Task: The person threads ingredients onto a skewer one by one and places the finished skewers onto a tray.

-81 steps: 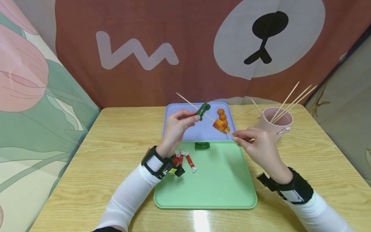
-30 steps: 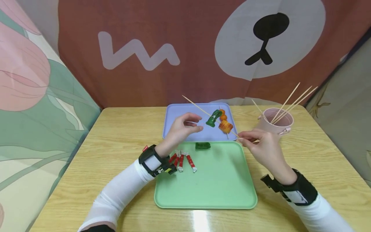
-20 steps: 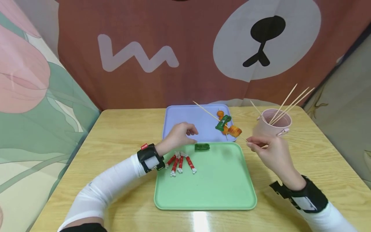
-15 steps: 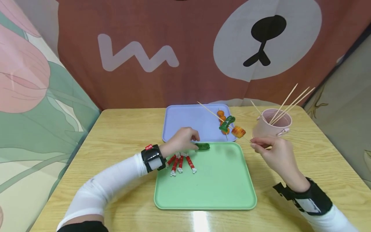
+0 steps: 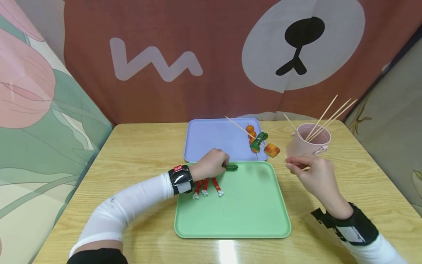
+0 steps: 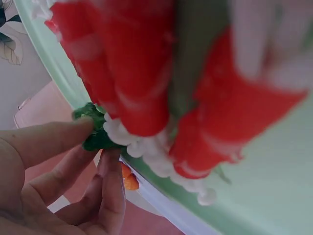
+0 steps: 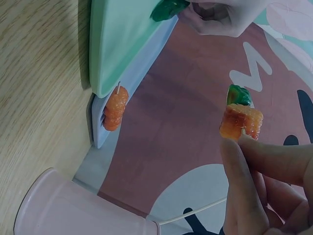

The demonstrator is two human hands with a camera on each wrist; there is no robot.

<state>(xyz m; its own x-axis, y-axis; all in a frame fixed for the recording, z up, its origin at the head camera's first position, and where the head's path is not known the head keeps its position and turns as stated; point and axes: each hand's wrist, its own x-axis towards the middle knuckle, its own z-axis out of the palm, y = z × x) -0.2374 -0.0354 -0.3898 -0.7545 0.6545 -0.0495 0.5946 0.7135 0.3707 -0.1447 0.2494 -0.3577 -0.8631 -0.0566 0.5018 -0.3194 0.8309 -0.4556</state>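
Observation:
My right hand (image 5: 311, 174) pinches the lower end of a bamboo skewer (image 5: 238, 125) between thumb and fingers, raised at the trays' right side. The skewer carries a yellow-orange, corn-like chunk (image 5: 271, 150) close to my fingers and a folded green pepper piece (image 5: 259, 140) beyond it; its far tip is bare. My left hand (image 5: 212, 164) is down at the back edge of the green tray (image 5: 250, 220). Its thumb and fingers pinch a second green pepper piece (image 6: 95, 128), whose other end (image 5: 232, 167) sticks out to the right.
Several red sticks with white knobbly ends (image 5: 216, 186) lie under my left wrist. Behind is a blue-purple tray (image 5: 211, 137) with a skewer of orange balls (image 5: 250, 128). A pink bucket (image 5: 301, 146) holding several bare skewers (image 5: 329, 108) stands at the right.
My left hand has let go of the pepper piece on the skewer, come down to the green tray and taken hold of the other one. My right hand has moved right with the skewer.

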